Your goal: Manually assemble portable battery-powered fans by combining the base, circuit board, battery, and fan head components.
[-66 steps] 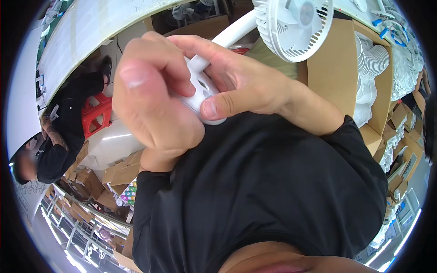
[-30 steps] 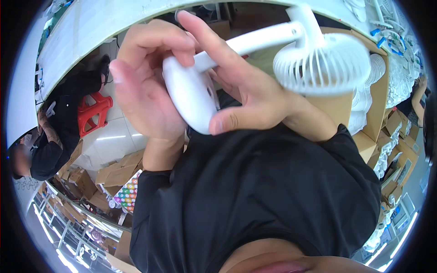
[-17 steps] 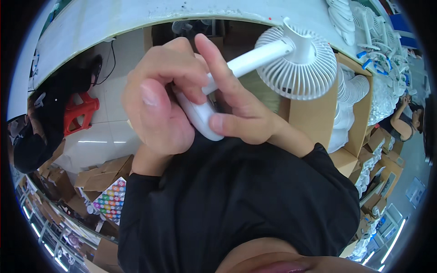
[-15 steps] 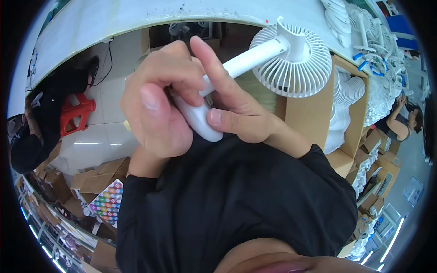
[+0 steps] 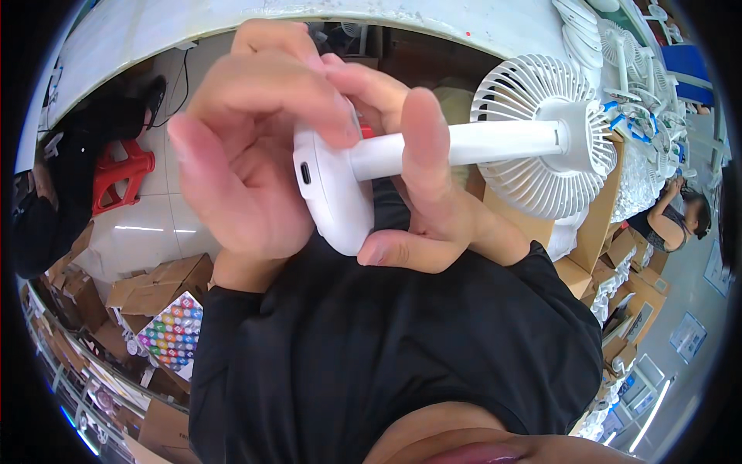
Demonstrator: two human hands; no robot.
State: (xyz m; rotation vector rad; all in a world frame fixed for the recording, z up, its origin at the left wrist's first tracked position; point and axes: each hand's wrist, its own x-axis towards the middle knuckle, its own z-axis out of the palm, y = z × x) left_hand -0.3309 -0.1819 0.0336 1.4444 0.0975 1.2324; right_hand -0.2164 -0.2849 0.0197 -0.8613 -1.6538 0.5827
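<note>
I hold a small white desk fan close in front of me with both hands. My left hand (image 5: pixel 247 155) wraps over the top and left side of its rounded base (image 5: pixel 334 203), which shows a small dark port. Fingers of my right hand (image 5: pixel 421 193) cross the white stem (image 5: pixel 479 144), and the thumb presses under the base. The stem runs level to the right, ending in the round grilled fan head (image 5: pixel 541 147). My black shirt (image 5: pixel 371 348) fills the lower part of the view.
A white workbench edge (image 5: pixel 309 17) curves along the top. Several more white fans (image 5: pixel 618 46) lie at upper right above brown cartons (image 5: pixel 595 224). A red stool (image 5: pixel 116 174), a person in black (image 5: pixel 42 216), cardboard boxes (image 5: pixel 162 278) and a colourful dotted box (image 5: pixel 174 334) are at left. Another person (image 5: pixel 680 213) sits at right.
The fan has turned in my hands: its stem went from slanting up to lying level, the head moved rightward, and the base now sits nearer with its port side showing.
</note>
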